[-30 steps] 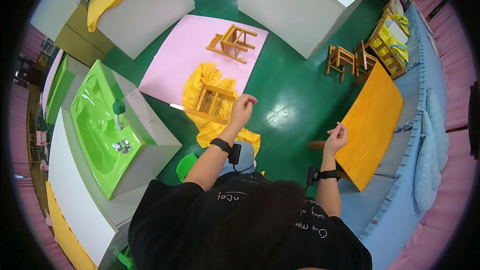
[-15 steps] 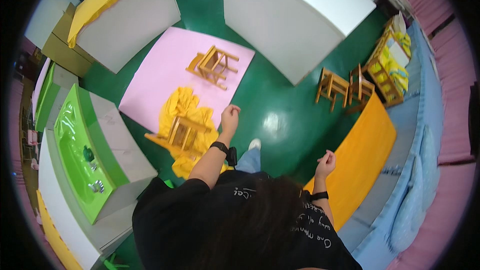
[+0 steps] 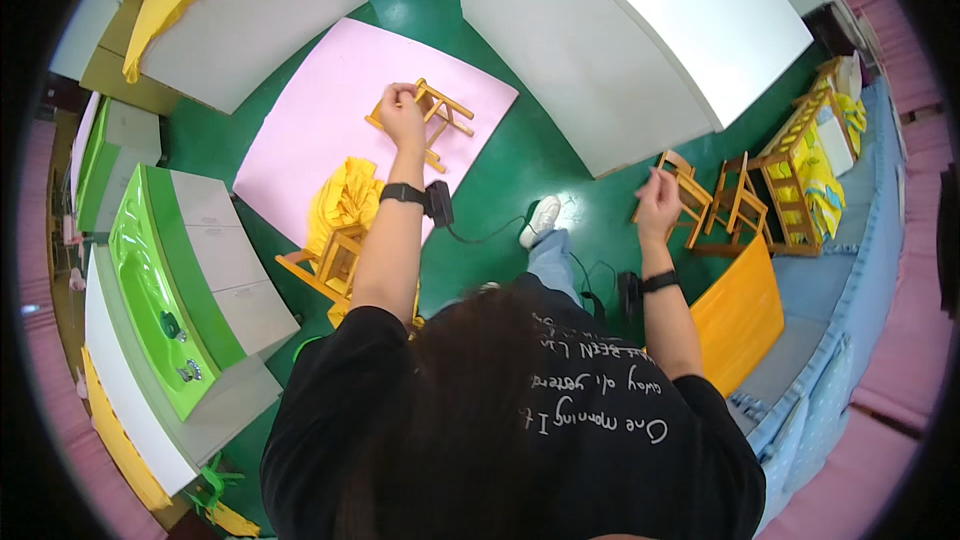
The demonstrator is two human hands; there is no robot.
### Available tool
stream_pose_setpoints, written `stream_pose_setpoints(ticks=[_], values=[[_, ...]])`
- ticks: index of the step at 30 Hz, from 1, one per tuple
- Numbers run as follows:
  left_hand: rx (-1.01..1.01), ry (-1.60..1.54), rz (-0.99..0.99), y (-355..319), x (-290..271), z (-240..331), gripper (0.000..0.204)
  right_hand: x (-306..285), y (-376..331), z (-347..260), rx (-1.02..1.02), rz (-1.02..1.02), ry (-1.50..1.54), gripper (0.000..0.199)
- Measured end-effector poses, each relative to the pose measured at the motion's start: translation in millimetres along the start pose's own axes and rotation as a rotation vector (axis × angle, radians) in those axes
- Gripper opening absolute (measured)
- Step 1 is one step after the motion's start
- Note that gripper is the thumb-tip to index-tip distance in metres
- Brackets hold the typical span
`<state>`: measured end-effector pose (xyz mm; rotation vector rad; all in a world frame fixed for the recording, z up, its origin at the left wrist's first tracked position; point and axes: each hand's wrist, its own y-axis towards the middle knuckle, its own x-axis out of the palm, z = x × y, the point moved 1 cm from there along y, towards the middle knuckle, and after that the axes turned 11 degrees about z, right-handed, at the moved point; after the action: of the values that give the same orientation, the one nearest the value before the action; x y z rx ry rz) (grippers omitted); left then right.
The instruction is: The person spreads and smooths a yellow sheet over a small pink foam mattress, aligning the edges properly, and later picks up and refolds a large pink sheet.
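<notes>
My left hand reaches forward with its fingers curled in. Behind it in the picture is a small wooden chair, tipped on its side on a pink mat; whether the two touch I cannot tell. Fingers loosely bent, my right hand holds nothing that I can see. It overlaps the nearer of two small wooden chairs on the right. Closer to my left side, another wooden chair lies against crumpled yellow cloth, partly hidden by my left forearm. Black bands with small devices circle both wrists.
Green sink unit stands on the left. White cabinets rise ahead. To the right are a wooden toy bed with yellow bedding, an orange board and a blue padded seat. A cable trails near my white shoe.
My left hand has moved forward and left, now over the tipped chair. My right hand has risen toward the right-hand chairs. My body and view have shifted a little forward.
</notes>
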<state>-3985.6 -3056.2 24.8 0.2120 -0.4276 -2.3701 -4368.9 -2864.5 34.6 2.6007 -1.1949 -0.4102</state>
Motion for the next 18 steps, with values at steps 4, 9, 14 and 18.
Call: stream_pose_setpoints(ticks=[4, 9, 14, 18], values=[[-0.111, -0.093, 0.119, 33, 54, -18, 0.019, 96, 93, 14, -0.049, -0.113, 0.09, 0.013], [-0.042, -0.039, 0.136, 106, 77, 3, 0.02, 193, 203, -15, -0.109, -0.167, 0.26, 0.014], [-0.053, -0.094, 0.203, 151, 83, 26, 0.02, 297, 285, -41, -0.176, -0.337, 0.363, 0.013], [-0.076, -0.061, 0.299, 172, 99, 2, 0.018, 371, 328, -46, -0.221, -0.412, 0.414, 0.013]])
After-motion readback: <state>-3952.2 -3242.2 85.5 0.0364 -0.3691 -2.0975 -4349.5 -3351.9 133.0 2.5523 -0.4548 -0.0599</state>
